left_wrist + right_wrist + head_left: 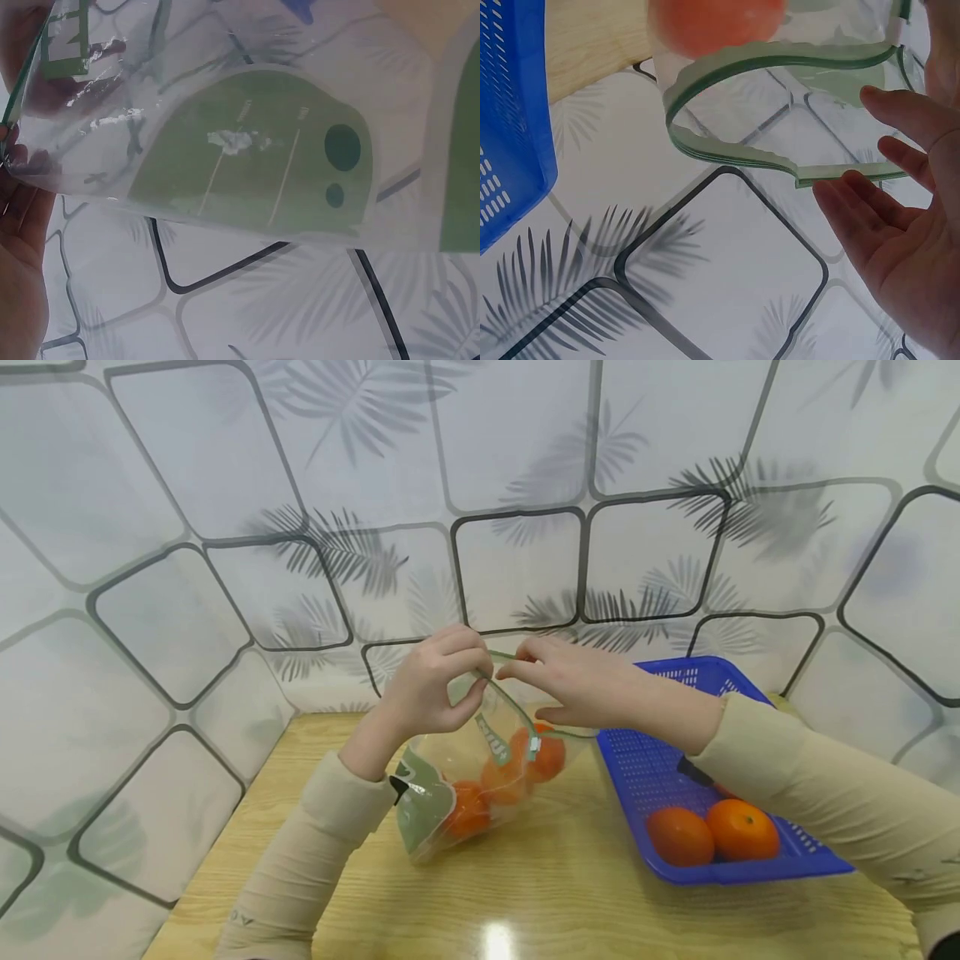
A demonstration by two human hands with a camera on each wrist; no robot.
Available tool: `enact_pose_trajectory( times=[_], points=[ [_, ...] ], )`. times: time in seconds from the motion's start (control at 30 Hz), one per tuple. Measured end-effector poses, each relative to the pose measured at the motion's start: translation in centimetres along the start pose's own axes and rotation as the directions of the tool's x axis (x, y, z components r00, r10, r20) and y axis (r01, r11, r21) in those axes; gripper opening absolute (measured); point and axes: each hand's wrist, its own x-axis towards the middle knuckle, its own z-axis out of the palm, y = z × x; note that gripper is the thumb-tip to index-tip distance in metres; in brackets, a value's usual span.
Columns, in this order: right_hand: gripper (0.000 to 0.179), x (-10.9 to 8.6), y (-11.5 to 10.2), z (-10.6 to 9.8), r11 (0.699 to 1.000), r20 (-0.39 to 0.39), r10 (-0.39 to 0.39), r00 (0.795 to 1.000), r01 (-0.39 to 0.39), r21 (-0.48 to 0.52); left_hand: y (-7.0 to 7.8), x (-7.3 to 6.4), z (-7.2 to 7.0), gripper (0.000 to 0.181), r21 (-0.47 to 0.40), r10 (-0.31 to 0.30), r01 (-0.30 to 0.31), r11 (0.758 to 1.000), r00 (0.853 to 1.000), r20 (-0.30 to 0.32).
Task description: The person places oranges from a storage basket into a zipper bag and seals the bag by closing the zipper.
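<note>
A clear zip bag with green print [425, 810] stands over the table with several oranges [467, 810] inside. My left hand [435, 681] pinches the bag's top edge at its left end between thumb and fingers. On the other side of the mouth is my right hand [566, 681], its fingers loosely extended and thumb apart. In the right wrist view, its fingertips meet the green zip strip [780, 60] along the gaping mouth. A small white slider [534, 744] sits on the strip. The left wrist view shows the bag's printed side [255, 157] stretched out from the left hand.
A blue perforated basket [626, 810] stands at the right, partly under the right forearm. Two oranges [742, 829] lie in its near end, with a dark-ended object [693, 771] behind them. Patterned cloth [517, 568] closes off the back and left of the wooden table [555, 893].
</note>
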Motion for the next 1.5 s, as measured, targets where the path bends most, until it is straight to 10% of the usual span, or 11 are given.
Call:
enact_pose_trajectory(
  times=[1.5],
  points=[
    [0.061, -3.9, 2.4, 0.5, 0.980, 0.084, 0.141, 0.986, -0.127, -0.153, -0.2, -0.4, -0.1, 0.008, 0.015, -0.021, 0.021, 1.000, 1.000, 0.004]
  ],
)
